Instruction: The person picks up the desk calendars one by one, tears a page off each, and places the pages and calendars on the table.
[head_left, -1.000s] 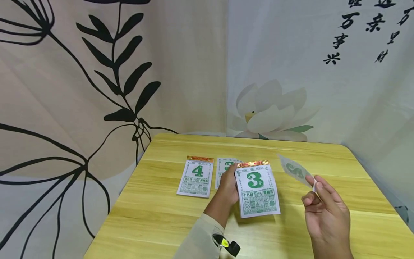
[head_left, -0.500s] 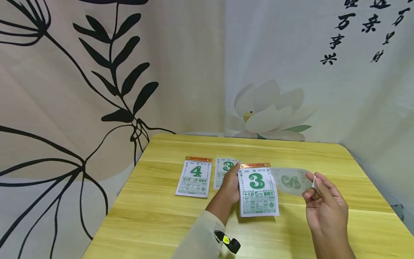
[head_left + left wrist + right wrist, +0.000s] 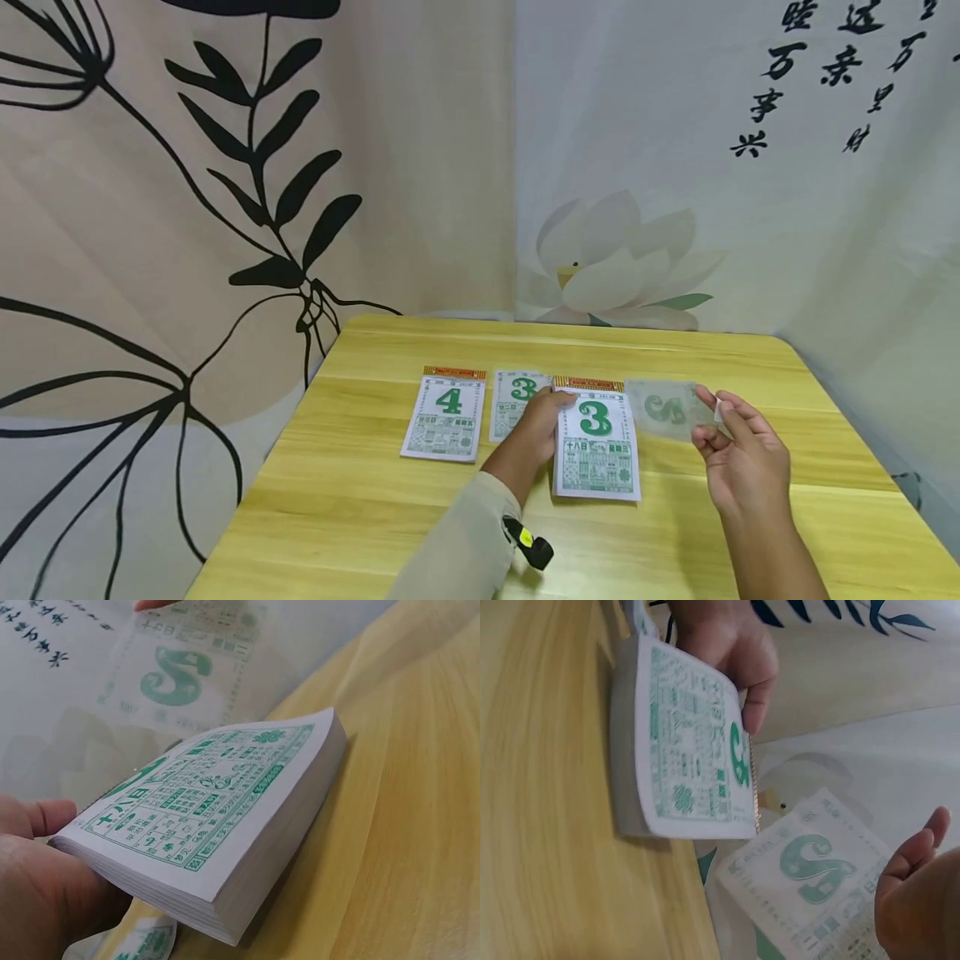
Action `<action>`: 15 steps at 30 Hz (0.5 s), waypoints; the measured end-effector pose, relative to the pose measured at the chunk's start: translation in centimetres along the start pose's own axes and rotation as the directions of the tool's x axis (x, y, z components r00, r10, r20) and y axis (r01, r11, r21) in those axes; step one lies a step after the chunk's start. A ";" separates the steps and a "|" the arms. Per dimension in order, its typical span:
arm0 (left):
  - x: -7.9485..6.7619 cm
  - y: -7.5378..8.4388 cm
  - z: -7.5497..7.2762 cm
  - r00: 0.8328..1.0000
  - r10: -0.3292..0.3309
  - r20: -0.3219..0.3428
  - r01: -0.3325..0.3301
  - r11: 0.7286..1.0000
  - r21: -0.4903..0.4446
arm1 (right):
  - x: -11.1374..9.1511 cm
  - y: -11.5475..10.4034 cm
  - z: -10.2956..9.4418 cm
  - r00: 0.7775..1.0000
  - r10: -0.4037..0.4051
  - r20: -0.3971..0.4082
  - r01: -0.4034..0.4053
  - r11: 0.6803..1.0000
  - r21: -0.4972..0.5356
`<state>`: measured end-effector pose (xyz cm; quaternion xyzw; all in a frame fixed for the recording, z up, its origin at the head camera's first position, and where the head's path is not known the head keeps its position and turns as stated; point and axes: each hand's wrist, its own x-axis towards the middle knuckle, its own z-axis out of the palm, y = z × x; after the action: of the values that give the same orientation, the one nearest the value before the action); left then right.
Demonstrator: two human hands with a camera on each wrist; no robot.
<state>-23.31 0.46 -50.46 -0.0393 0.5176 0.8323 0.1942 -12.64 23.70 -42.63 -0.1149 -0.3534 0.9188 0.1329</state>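
My left hand [image 3: 534, 433] grips a thick tear-off calendar [image 3: 597, 450] by its left edge, thumb on the front near the red and gold top strip. A green 3 is printed on its top page. In the left wrist view the page block [image 3: 277, 847] stands tilted over the wood. To the right, my right hand [image 3: 750, 462] pinches a thin loose calendar sheet [image 3: 663, 410] at one end, other fingers partly curled. A pale green numeral shows through this sheet, which extends left to beside the calendar's upper right edge.
Another tear-off calendar [image 3: 444, 421] with a green 4 lies at the left of the wooden table [image 3: 352, 517]. Between the calendars lies a paper with a green 3 [image 3: 514, 400], partly hidden by the left hand. A printed curtain [image 3: 435, 167] hangs behind.
The sheet has swung from a slant to nearly level, beside the calendar. My right hand has shifted slightly left, and my left thumb has come onto the calendar's front.
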 end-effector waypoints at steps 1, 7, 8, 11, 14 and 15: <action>0.2 0.1 0.0 1.000 0.001 0.007 -0.001 1.000 0.012 | 0.2 0.0 -0.1 1.000 0.003 0.000 -0.003 1.000 -0.007; 1.1 0.2 0.1 0.999 -0.008 0.035 0.005 0.997 0.081 | 0.8 0.1 -0.6 1.000 0.001 -0.013 -0.001 1.000 -0.027; 1.2 0.2 0.1 0.999 -0.007 0.038 0.003 0.995 0.101 | 0.8 0.1 -0.7 1.000 0.004 -0.018 -0.005 0.999 -0.038; 1.5 0.1 0.0 0.999 0.012 0.051 -0.020 0.984 0.175 | 1.0 0.0 -1.1 0.999 0.033 -0.024 -0.035 0.995 -0.090; 1.9 -0.1 -0.1 0.998 0.019 0.053 -0.031 0.974 0.225 | 1.2 0.0 -1.6 0.995 0.091 -0.031 -0.095 0.985 -0.146; 2.0 -0.1 -0.2 0.998 0.021 0.052 -0.033 0.972 0.232 | 1.3 0.0 -1.8 0.994 0.109 -0.031 -0.113 0.979 -0.170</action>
<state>-25.11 0.93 -51.17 0.0113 0.6072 0.7692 0.1989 -13.28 25.20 -44.08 -0.1554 -0.4229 0.8896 0.0749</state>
